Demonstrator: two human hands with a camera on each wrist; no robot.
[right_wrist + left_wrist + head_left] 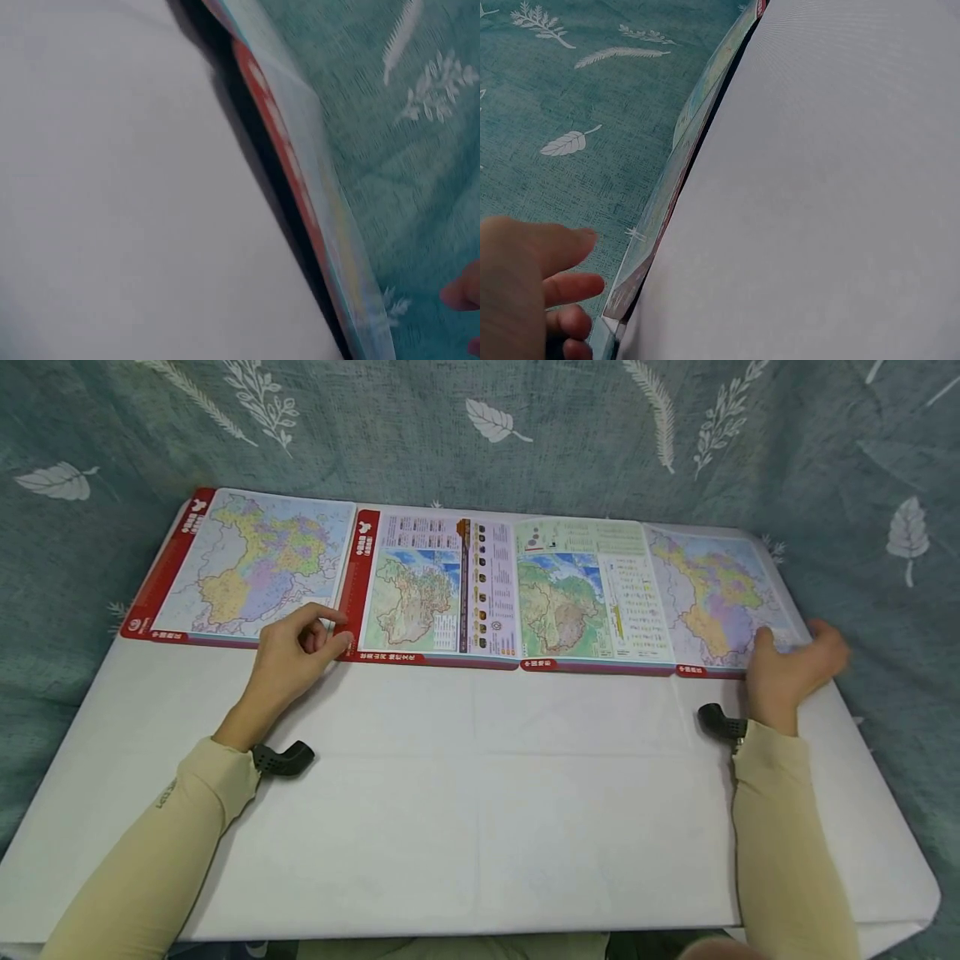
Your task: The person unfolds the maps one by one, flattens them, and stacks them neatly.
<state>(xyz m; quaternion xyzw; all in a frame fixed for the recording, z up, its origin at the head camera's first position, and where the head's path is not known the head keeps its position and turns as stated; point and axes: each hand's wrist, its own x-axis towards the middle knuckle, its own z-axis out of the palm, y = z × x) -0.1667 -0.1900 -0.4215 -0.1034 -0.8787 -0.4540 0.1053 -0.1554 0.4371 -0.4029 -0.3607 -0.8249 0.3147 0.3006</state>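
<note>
A row of glossy map sheets lies along the far side of the white table. At the left is a colourful China map (270, 560) with a red strip down its side. Beside it come a map with text and pictures (416, 597), a relief map (561, 610), and another colourful map (708, 597). My left hand (296, 643) touches the red strip (352, 610) between the first two with thumb and forefinger; its other fingers bend under. My right hand (795, 672) rests at the near right corner of the last map, thumb and fingers spread apart about that corner.
A white cloth (480, 802) covers the table. Behind it and at both sides hangs a teal leaf-patterned fabric (420, 435). Black wrist devices sit on the left wrist (285, 758) and right wrist (722, 723), beside the pale sleeves.
</note>
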